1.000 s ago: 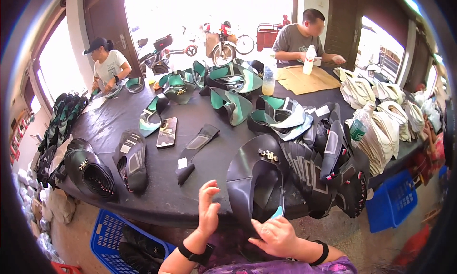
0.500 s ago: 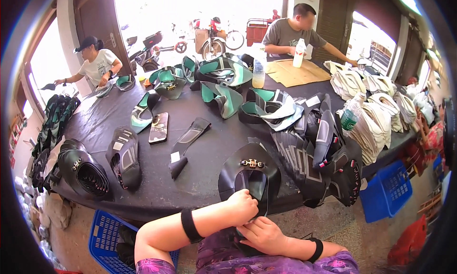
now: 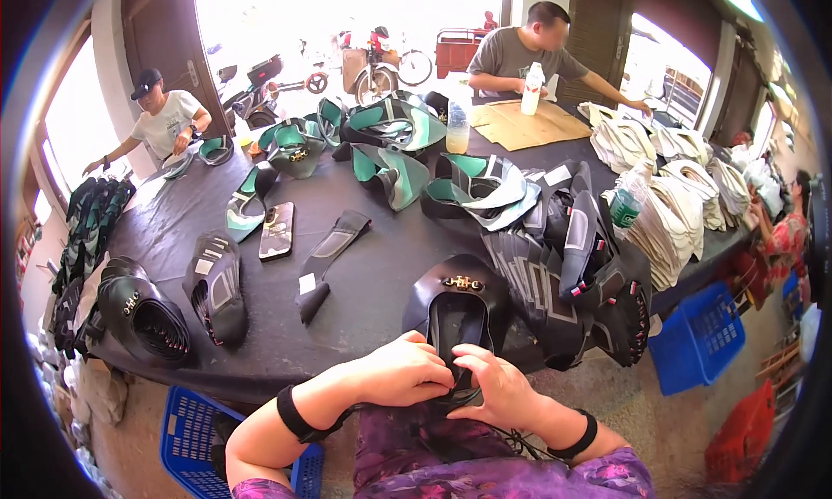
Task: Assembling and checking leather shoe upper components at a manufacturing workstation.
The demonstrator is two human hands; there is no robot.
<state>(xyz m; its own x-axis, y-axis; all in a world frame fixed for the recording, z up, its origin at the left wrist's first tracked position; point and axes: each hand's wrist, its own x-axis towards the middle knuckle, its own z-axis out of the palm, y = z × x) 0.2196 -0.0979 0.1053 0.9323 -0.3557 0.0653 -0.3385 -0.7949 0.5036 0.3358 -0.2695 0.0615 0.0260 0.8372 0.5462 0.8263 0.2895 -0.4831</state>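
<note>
A black shoe upper (image 3: 461, 288) with a gold buckle ornament lies at the table's near edge, its open end toward me. My left hand (image 3: 400, 371) is closed, with thumb and fingers pinching the near left rim of this upper. Facing it, my right hand (image 3: 498, 390) curls its thumb and fingers round the near right rim. The fingertips of both hands almost meet, and what lies between them is partly hidden. Just right of the upper is a pile of black and grey shoe uppers (image 3: 542, 278). A flat dark strip-like piece (image 3: 334, 249) lies to the left.
Stacked black uppers (image 3: 143, 313), a phone (image 3: 277, 230) and green-lined uppers (image 3: 386, 174) cover parts of the dark table (image 3: 260, 326). White pieces (image 3: 672, 213) are piled right. Blue baskets (image 3: 698, 339) stand on the floor. Two people work across the table.
My left hand has come down and left from above my right hand. My right hand has risen to the upper's rim. Across the table, the person at left has lowered an arm.
</note>
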